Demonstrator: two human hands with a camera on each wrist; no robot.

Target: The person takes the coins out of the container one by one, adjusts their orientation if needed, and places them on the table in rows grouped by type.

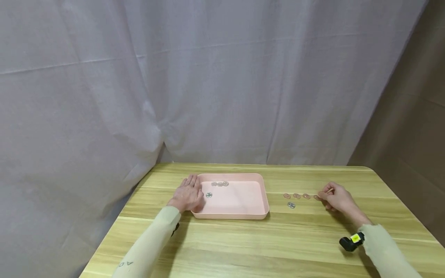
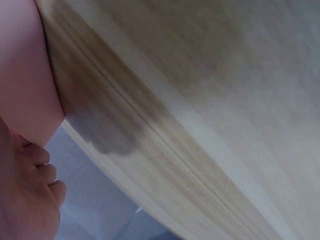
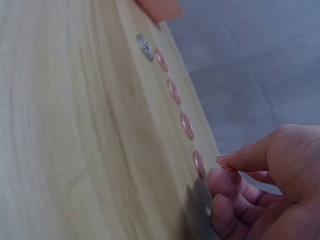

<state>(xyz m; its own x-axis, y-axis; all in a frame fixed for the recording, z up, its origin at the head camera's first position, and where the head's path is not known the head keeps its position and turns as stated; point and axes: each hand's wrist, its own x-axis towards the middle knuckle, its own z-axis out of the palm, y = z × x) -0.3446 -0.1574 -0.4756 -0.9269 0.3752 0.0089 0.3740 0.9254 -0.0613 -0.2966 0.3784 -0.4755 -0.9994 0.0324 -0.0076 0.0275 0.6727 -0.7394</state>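
A shallow pink tray (image 1: pixel 229 216) stands on the wooden table, and my left hand (image 1: pixel 188 195) rests on its left rim, fingers extended. The left wrist view catches part of that hand (image 2: pixel 27 195) beside the tray wall (image 2: pixel 30 75). My right hand (image 1: pixel 338 199) pinches a copper-coloured coin (image 3: pixel 223 161) between thumb and fingers, just above the table. Below and beside it runs a row of several copper coins (image 1: pixel 306 196). One silver coin (image 1: pixel 291 205) lies in front of the row. Inside the tray are a silver coin (image 1: pixel 209 195) and three overlapping coins (image 1: pixel 220 184).
The wooden table (image 1: pixel 243 247) ends at a grey curtain (image 1: pixel 222 96) behind and a brown drape (image 1: pixel 410 100) at the right. The coin row lies right of the tray. A black wrist camera (image 1: pixel 351 242) sits under the right forearm.
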